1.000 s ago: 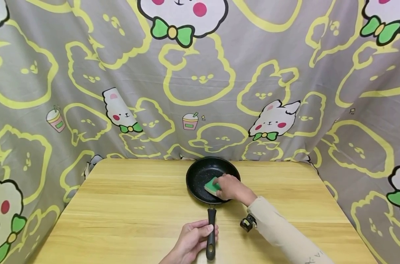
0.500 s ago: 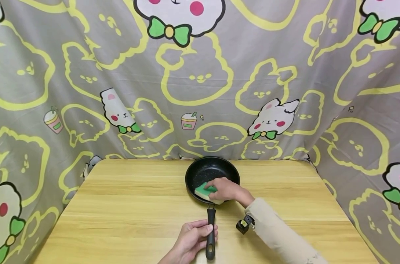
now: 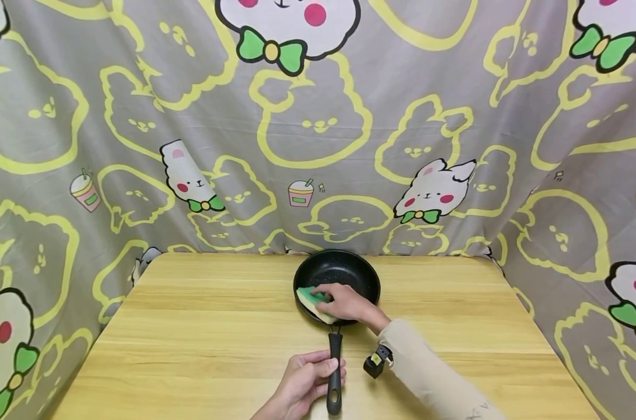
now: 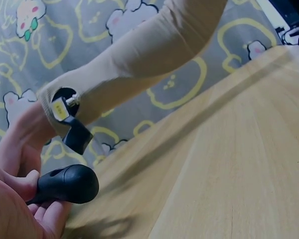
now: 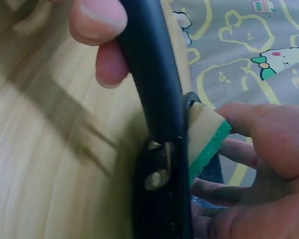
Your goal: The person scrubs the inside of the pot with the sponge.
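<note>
A black frying pan [image 3: 344, 268] sits near the table's back edge, its handle [image 3: 335, 373] pointing toward me. My left hand [image 3: 310, 379] grips that handle, thumb on top and fingers beneath; the left wrist view shows the rounded handle end [image 4: 74, 184] sticking out past the thumb. Inside the pan, at its left front wall, my right hand [image 3: 344, 303] holds a sponge [image 3: 313, 300] with a green scouring side up and a pale yellow body. In the right wrist view the sponge [image 5: 209, 132] leans against the pan wall, with fingers and thumb around it.
The wooden table [image 3: 202, 326] spreads to both sides of the pan. A patterned grey curtain [image 3: 318, 146] hangs right behind the table and along its sides. A small black camera [image 3: 376, 361] hangs from the right wrist.
My right hand has swept the sponge leftward across the pan, from its middle to the left front wall. The left hand keeps its grip on the handle, and the pan has barely shifted.
</note>
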Available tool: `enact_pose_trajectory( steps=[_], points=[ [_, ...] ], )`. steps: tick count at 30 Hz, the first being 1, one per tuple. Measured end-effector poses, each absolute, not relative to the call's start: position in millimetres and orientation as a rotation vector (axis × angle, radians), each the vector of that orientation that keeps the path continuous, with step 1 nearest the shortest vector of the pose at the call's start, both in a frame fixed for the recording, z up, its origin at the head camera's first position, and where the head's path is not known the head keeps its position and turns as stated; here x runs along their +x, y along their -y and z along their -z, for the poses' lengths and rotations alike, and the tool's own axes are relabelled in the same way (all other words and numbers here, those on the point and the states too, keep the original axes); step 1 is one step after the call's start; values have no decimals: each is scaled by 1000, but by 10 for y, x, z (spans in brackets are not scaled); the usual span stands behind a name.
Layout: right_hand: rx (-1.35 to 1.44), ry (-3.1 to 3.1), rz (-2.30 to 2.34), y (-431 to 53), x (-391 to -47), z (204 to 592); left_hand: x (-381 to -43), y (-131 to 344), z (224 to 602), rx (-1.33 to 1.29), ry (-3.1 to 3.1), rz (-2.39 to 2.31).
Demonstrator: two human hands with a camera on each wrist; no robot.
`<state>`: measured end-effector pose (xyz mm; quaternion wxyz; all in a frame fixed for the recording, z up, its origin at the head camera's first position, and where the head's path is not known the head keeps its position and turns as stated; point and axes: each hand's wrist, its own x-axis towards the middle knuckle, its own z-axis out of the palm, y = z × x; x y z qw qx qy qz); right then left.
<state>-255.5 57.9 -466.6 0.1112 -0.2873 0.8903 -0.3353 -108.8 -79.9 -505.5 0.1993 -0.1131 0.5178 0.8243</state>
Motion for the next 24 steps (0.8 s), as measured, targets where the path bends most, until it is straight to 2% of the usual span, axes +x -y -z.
enact_pose_trajectory(
  steps=[24],
  points=[
    [-761, -2851, 886, -370, -2851, 4787, -1047, 783, 5077, -292, -1439, -2346]
  ],
)
